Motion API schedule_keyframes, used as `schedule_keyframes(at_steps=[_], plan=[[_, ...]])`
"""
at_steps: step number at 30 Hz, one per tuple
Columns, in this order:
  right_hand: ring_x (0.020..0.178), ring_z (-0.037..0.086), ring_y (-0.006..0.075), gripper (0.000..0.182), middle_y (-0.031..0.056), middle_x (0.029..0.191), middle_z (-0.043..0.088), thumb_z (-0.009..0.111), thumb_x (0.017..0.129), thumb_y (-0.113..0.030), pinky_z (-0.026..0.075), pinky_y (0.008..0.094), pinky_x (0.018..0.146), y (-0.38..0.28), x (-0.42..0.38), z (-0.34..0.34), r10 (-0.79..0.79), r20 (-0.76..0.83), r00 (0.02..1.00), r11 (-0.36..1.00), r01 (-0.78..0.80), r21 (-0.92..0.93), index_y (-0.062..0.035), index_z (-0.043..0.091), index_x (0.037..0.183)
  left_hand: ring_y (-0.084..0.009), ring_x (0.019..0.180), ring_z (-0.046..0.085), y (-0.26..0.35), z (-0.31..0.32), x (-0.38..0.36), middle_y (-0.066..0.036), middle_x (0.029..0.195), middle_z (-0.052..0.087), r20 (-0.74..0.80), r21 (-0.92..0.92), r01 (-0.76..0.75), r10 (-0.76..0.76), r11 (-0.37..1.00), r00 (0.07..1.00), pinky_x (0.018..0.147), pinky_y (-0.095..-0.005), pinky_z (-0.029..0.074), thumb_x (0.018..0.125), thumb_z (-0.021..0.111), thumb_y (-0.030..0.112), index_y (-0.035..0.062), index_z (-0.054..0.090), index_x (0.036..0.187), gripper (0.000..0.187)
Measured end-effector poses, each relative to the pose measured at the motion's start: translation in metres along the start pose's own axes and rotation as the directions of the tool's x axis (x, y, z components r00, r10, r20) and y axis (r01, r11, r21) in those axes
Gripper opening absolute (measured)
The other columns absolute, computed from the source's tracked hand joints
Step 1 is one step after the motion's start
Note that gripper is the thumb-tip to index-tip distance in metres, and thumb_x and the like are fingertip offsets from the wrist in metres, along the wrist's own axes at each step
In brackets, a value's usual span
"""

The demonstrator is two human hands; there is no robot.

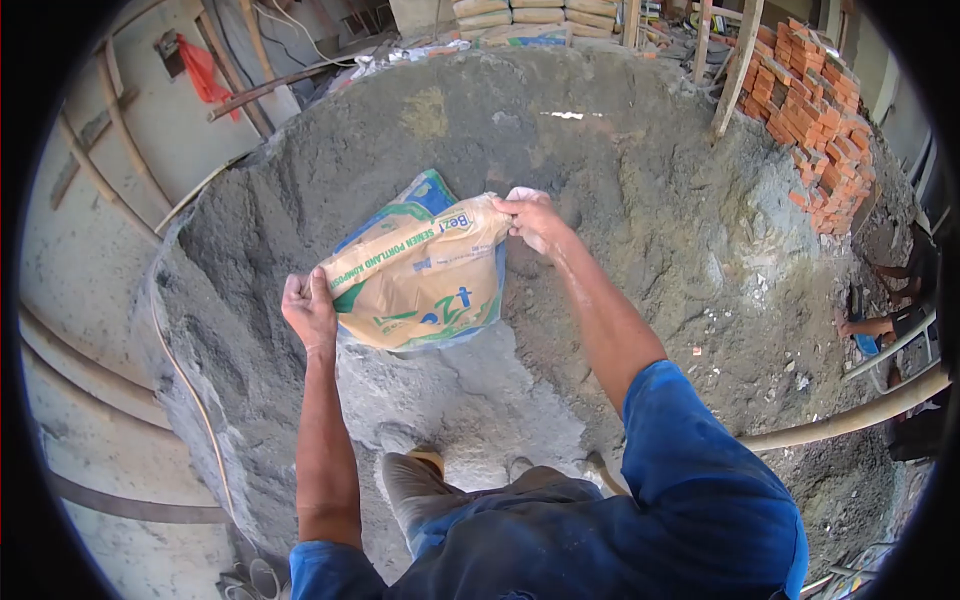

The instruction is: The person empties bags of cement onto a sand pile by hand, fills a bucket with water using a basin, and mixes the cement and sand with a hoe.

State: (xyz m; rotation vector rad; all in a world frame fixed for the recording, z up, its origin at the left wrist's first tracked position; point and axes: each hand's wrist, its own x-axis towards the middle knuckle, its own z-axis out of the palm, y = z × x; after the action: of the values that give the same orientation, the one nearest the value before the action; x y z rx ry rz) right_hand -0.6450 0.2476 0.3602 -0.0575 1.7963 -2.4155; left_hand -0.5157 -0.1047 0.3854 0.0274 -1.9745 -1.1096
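A tan paper cement bag [415,275] with green and blue print hangs between my two hands over a grey heap. My left hand [312,305] pinches its left upper corner, thumb up. At the opposite corner, my right hand [532,218] is closed on the paper, with pale dust on the fingers. The bag looks flattened; whether anything is inside cannot be seen. Below it, a lighter grey powder patch [470,385] lies on the sand heap [640,200] around my feet.
A brick stack [815,120] rises at the right back, beside a wooden post [738,70]. Full bags [535,15] are piled at the far back. Poles [850,412] cross at the right, near another person's foot [850,327]. A cable [185,380] runs along the left edge.
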Motion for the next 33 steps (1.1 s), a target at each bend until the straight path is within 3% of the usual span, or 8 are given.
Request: schedule_keyframes(at_steps=[2, 8, 13, 16, 23, 30, 32, 33], plan=[[0.056, 0.047, 0.0071, 0.020, -0.0002, 0.066, 0.057, 0.072, 0.083, -0.014, 0.032, 0.0261, 0.047, -0.001, 0.002, -0.012, 0.022, 0.139, 0.990, 0.971, -0.054, 0.233, -0.0089, 0.059, 0.069, -0.0074, 0.063, 0.041, 0.002, 0.001, 0.004, 0.001, 0.065, 0.049, -0.029, 0.004, -0.034, 0.034, 0.999, 0.999, 0.056, -0.0263, 0.038, 0.090, 0.065, 0.017, 0.0007, 0.050, 0.068, 0.031], [0.064, 0.053, 0.0080, 0.014, 0.0007, 0.075, 0.064, 0.072, 0.084, -0.014, 0.045, 0.0248, 0.061, -0.025, -0.024, -0.008, -0.164, 0.021, 0.986, 0.963, 0.164, -0.216, -0.0033, 0.071, 0.093, -0.0056, 0.063, 0.039, 0.008, 0.005, 0.008, 0.004, 0.064, 0.047, -0.079, -0.113, -0.053, 0.044, 0.992, 0.996, 0.055, -0.0244, 0.036, 0.092, 0.065, 0.021, 0.0020, 0.050, 0.068, 0.034], [0.105, 0.058, 0.0203, 0.072, 0.0167, 0.140, 0.043, 0.068, 0.086, -0.017, 0.047, 0.0350, 0.093, -0.019, -0.007, -0.005, -0.418, -0.285, 0.863, 0.887, 0.320, -0.334, -0.0025, 0.027, 0.144, -0.0046, 0.063, 0.039, 0.009, 0.013, 0.024, 0.005, 0.065, 0.046, -0.056, -0.078, -0.089, 0.084, 0.993, 0.995, 0.055, -0.0229, 0.035, 0.092, 0.065, 0.020, 0.0033, 0.050, 0.067, 0.034], [0.132, 0.040, 0.0285, 0.063, 0.0182, 0.147, 0.036, 0.060, 0.091, -0.035, 0.032, 0.0394, 0.109, 0.002, 0.006, -0.011, -0.239, 0.212, 0.947, 0.750, 0.319, -0.580, -0.0051, 0.039, 0.142, -0.0044, 0.063, 0.039, 0.015, 0.025, 0.032, 0.005, 0.065, 0.047, -0.060, -0.130, -0.092, 0.085, 0.987, 0.995, 0.056, -0.0226, 0.036, 0.092, 0.065, 0.020, 0.0031, 0.050, 0.067, 0.034], [0.142, 0.026, 0.0301, 0.068, 0.0160, 0.152, 0.030, 0.037, 0.095, -0.059, 0.018, 0.0423, 0.115, 0.026, 0.048, -0.027, -0.427, 0.034, 0.903, 0.690, 0.350, -0.634, -0.0098, 0.042, 0.142, -0.0043, 0.064, 0.040, 0.016, 0.039, 0.051, 0.005, 0.066, 0.048, -0.077, -0.048, -0.107, 0.103, 0.993, 0.992, 0.056, -0.0218, 0.036, 0.092, 0.065, 0.020, 0.0019, 0.052, 0.069, 0.032], [0.141, 0.029, 0.0295, 0.070, 0.0136, 0.151, 0.034, 0.033, 0.095, -0.060, 0.020, 0.0405, 0.116, 0.026, 0.092, -0.031, -0.192, 0.349, 0.917, 0.758, 0.364, -0.542, -0.0113, 0.039, 0.145, -0.0025, 0.063, 0.037, 0.017, 0.073, 0.096, 0.007, 0.067, 0.045, -0.013, -0.022, -0.124, 0.123, 0.992, 0.992, 0.055, -0.0200, 0.032, 0.094, 0.064, 0.016, 0.0053, 0.050, 0.069, 0.030], [0.142, 0.027, 0.0303, 0.073, 0.0127, 0.153, 0.031, 0.034, 0.095, -0.062, 0.020, 0.0403, 0.116, 0.000, 0.114, -0.039, -0.430, 0.049, 0.902, 0.748, 0.385, -0.540, -0.0092, 0.038, 0.145, -0.0022, 0.064, 0.037, 0.019, 0.082, 0.113, 0.007, 0.068, 0.045, 0.032, 0.018, -0.126, 0.125, 0.992, 0.992, 0.056, -0.0190, 0.031, 0.095, 0.062, 0.017, 0.0065, 0.052, 0.071, 0.028], [0.142, 0.027, 0.0309, 0.074, 0.0133, 0.153, 0.031, 0.036, 0.094, -0.062, 0.020, 0.0412, 0.116, -0.001, 0.132, -0.042, -0.311, 0.311, 0.898, 0.728, 0.435, -0.530, -0.0079, 0.037, 0.145, -0.0020, 0.064, 0.036, 0.023, 0.092, 0.124, 0.008, 0.068, 0.044, 0.047, 0.027, -0.138, 0.137, 0.990, 0.990, 0.056, -0.0190, 0.030, 0.095, 0.061, 0.016, 0.0070, 0.051, 0.071, 0.028]])
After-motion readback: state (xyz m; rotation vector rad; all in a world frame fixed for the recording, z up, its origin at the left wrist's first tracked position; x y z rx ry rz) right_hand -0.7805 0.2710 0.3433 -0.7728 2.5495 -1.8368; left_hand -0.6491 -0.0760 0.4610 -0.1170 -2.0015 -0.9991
